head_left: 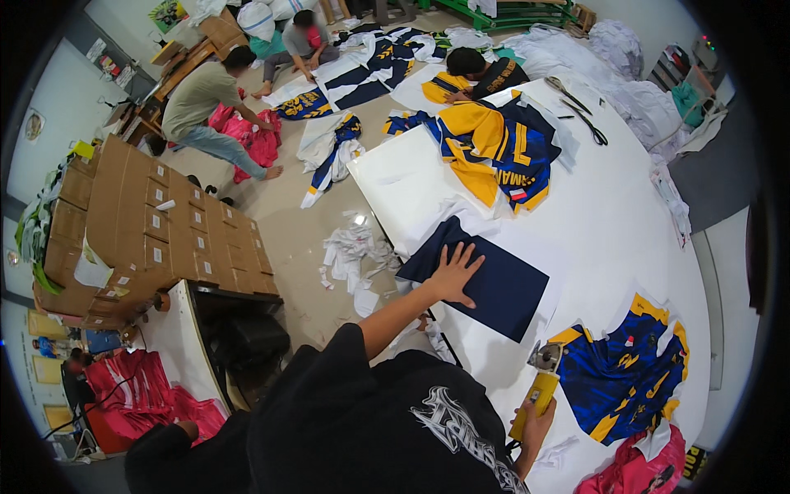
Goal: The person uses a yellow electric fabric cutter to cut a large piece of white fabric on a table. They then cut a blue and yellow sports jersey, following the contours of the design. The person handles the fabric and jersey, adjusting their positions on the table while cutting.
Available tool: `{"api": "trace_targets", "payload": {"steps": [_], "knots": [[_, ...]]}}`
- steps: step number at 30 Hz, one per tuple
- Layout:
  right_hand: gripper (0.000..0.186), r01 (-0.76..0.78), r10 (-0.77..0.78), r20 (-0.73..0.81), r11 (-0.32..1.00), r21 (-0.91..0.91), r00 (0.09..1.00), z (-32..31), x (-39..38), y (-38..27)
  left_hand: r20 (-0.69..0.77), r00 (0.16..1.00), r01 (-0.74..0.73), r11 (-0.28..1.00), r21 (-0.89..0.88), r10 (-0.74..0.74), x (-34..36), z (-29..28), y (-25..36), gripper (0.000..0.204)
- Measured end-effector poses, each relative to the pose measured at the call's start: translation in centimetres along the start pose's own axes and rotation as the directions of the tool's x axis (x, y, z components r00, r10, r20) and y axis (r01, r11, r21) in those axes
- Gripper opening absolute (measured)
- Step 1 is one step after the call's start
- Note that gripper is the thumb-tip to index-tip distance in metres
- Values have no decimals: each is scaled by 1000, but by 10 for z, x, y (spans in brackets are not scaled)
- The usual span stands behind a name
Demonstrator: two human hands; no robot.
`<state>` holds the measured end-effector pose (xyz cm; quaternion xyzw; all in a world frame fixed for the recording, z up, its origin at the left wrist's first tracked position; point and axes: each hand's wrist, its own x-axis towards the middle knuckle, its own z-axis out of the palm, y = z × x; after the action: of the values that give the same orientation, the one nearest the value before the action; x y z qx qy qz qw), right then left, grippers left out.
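Observation:
My left hand [455, 274] lies flat with its fingers spread on a dark navy piece of fabric [512, 290] near the left edge of the white table. White sheets stick out under and beside the fabric. In my right hand [536, 428] is a yellow handheld electric cloth cutter [539, 395], its round metal head pointing away from me and just short of the fabric's near corner. Right of the cutter, a blue and yellow patterned jersey [625, 370] is spread on the table.
More blue and yellow jersey pieces [502, 148] lie farther up the table [625, 214], with black scissors [588, 123] beyond. Stacked cardboard boxes [156, 222] stand at the left. A person [485, 74] leans at the far table edge; two others handle fabric on the floor. White scraps [358, 255] litter the floor.

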<state>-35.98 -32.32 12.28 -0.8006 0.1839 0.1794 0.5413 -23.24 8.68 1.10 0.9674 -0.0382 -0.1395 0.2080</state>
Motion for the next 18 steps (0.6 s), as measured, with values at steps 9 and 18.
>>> {"api": "trace_targets", "payload": {"steps": [9, 18], "knots": [[62, -24, 22, -25, 992, -120, 999, 32, -22, 7, -34, 996, -79, 996, -28, 78, 13, 24, 25, 127], [61, -19, 9, -78, 990, -139, 997, 35, -27, 35, -87, 990, -112, 993, -46, 108, 13, 35, 15, 130]]}}
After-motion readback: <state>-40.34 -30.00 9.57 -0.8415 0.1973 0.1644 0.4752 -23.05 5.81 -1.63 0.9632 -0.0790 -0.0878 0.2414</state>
